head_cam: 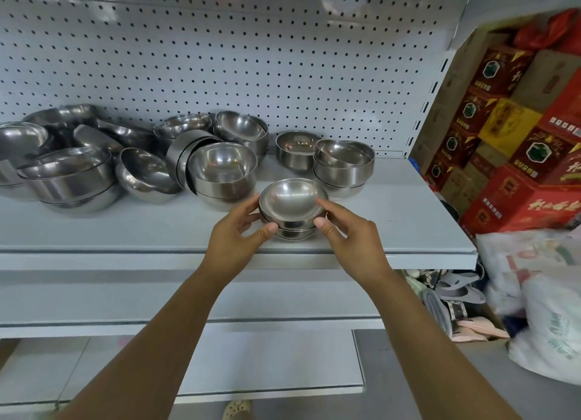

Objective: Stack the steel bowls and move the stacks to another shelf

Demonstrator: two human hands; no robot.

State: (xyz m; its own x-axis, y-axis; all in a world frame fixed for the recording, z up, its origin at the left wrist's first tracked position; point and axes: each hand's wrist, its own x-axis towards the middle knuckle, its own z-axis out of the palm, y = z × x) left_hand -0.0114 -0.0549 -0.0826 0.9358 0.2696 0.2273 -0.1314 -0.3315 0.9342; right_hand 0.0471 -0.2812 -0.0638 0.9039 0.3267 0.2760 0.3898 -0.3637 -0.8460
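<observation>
Fingers [248,211] of L hand [234,240] & R hand [349,236] curled round small bowl stack [292,204], nr shelf [408,231] front edge

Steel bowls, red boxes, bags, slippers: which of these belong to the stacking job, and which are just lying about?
Job: the small bowl stack held by the left hand and right hand; loose bowls; shelf.
Lying about: red cartons; white bags; slippers.
</observation>
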